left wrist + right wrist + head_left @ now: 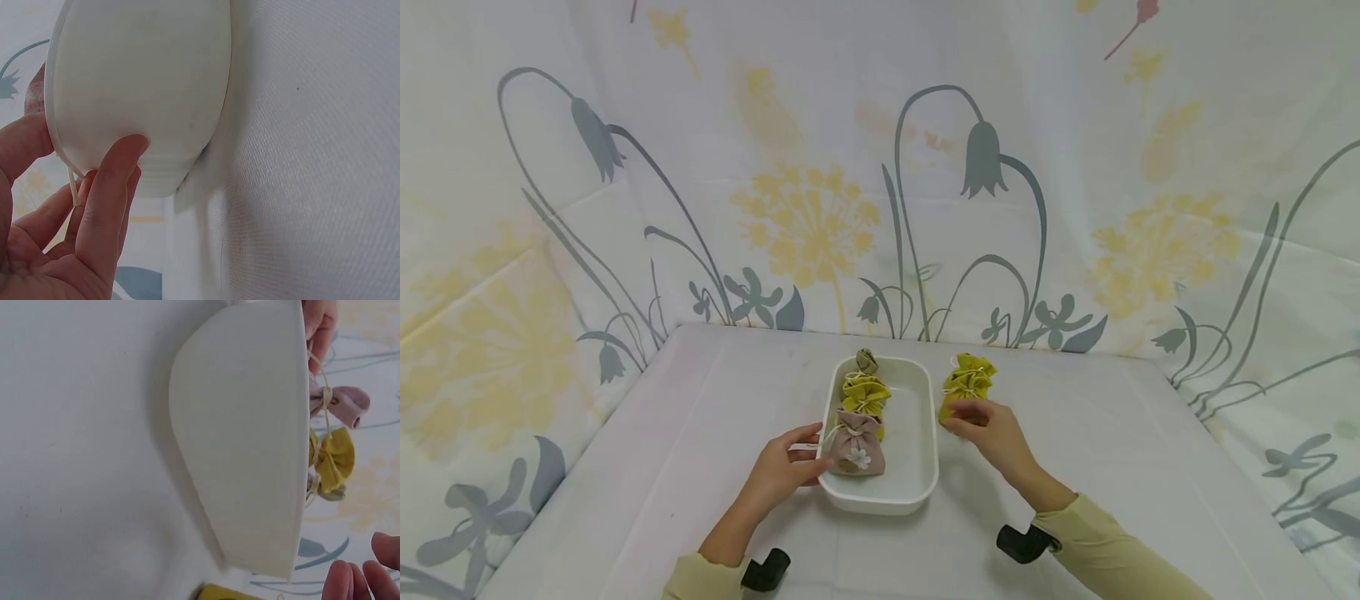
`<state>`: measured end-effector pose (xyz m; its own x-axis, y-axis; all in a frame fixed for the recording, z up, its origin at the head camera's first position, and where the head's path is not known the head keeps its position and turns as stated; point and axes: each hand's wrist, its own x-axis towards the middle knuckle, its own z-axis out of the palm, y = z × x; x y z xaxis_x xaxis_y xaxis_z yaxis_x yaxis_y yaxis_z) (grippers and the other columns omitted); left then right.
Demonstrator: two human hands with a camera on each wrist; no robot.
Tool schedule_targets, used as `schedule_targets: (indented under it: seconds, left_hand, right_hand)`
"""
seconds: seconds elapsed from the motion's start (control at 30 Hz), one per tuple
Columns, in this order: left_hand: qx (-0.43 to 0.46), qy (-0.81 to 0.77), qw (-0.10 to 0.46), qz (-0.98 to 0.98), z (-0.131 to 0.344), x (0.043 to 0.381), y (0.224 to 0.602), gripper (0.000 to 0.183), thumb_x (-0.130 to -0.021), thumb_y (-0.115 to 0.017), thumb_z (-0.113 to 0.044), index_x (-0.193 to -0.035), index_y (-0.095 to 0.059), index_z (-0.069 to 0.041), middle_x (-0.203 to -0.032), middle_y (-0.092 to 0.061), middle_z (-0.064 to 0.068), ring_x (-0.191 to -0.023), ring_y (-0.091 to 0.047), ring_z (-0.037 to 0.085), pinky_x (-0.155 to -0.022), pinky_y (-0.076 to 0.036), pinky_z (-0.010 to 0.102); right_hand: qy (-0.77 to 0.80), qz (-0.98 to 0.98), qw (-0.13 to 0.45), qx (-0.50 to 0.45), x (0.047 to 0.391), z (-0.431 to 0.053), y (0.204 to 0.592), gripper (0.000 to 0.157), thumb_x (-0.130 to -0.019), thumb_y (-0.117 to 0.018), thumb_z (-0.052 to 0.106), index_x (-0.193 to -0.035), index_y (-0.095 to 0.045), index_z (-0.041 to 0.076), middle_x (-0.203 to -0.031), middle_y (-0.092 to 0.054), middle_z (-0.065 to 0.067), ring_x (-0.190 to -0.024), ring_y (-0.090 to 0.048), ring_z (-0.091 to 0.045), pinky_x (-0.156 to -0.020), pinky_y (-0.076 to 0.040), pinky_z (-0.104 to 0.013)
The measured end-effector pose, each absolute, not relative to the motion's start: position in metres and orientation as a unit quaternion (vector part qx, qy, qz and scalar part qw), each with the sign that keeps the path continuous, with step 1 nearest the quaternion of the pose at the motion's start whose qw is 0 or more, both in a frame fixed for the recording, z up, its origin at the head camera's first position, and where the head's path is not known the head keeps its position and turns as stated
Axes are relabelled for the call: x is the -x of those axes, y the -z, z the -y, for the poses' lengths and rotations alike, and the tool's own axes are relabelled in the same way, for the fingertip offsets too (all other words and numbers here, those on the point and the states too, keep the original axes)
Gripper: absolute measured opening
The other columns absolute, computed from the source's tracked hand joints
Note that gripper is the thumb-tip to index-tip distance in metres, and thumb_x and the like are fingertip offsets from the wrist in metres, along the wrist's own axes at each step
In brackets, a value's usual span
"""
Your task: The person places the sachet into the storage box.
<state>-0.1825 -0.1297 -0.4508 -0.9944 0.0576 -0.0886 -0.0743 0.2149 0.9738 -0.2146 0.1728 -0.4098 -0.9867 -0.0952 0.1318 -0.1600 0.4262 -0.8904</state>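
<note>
A white plastic tub stands on the table with three drawstring pouches along its left side. They are a pink pouch with a white flower at the front, a yellow pouch behind it and an olive-grey pouch at the back. My left hand pinches the tub's left rim, its fingers against the outer wall. To the tub's right stand two yellow pouches, one behind the other. My right hand is at the front one, thumb and fingertips apart in the right wrist view.
A white cloth covers the table. Behind it hangs a curtain printed with flowers. Black mounts sit at both wrists. A pale cord end hangs over the tub's rim by the left fingers.
</note>
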Motion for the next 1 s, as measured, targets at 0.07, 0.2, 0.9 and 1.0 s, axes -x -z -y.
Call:
schedule_targets:
  seconds: [0.07, 0.2, 0.9, 1.0]
  left_hand:
    - [0.004, -0.627, 0.053, -0.777, 0.13, 0.182, 0.451, 0.06, -0.077, -0.076, -0.008, -0.131, -0.051, -0.003, -0.116, -0.055, 0.013, -0.097, -0.061, 0.026, -0.065, -0.058, 0.033]
    - [0.0, -0.63, 0.054, -0.775, 0.13, 0.182, 0.45, 0.06, -0.077, -0.076, -0.007, -0.131, -0.051, -0.003, -0.116, -0.054, 0.013, -0.097, -0.061, 0.026, -0.065, -0.058, 0.034]
    - [0.003, -0.625, 0.05, -0.779, 0.129, 0.182, 0.45, 0.059, -0.077, -0.075, -0.006, -0.131, -0.051, -0.003, -0.116, -0.054, 0.013, -0.098, -0.061, 0.026, -0.064, -0.058, 0.033]
    - [0.003, -0.622, 0.049, -0.782, 0.129, 0.182, 0.45, 0.059, -0.078, -0.075, -0.007, -0.131, -0.051, -0.003, -0.115, -0.054, 0.013, -0.097, -0.061, 0.026, -0.065, -0.058, 0.033]
  right_hand:
    - [-0.521, 0.849, 0.041, -0.077, 0.216, -0.177, 0.411, 0.029, -0.081, -0.072, 0.009, -0.106, -0.066, -0.003, -0.091, -0.066, -0.009, -0.082, -0.062, -0.019, -0.067, -0.052, -0.021]
    - [-0.5, 0.861, 0.063, -0.071, 0.221, -0.185, 0.415, 0.029, -0.08, -0.073, 0.009, -0.105, -0.066, -0.003, -0.09, -0.066, -0.008, -0.082, -0.062, -0.019, -0.067, -0.051, -0.02]
    - [-0.458, 0.879, 0.13, -0.029, 0.25, -0.212, 0.426, 0.032, -0.081, -0.073, 0.009, -0.108, -0.06, -0.003, -0.091, -0.062, -0.014, -0.083, -0.06, -0.023, -0.067, -0.05, -0.017]
    - [-0.455, 0.881, 0.13, -0.017, 0.255, -0.213, 0.427, 0.035, -0.082, -0.072, 0.011, -0.111, -0.057, -0.003, -0.093, -0.061, -0.015, -0.085, -0.06, -0.026, -0.07, -0.051, -0.021]
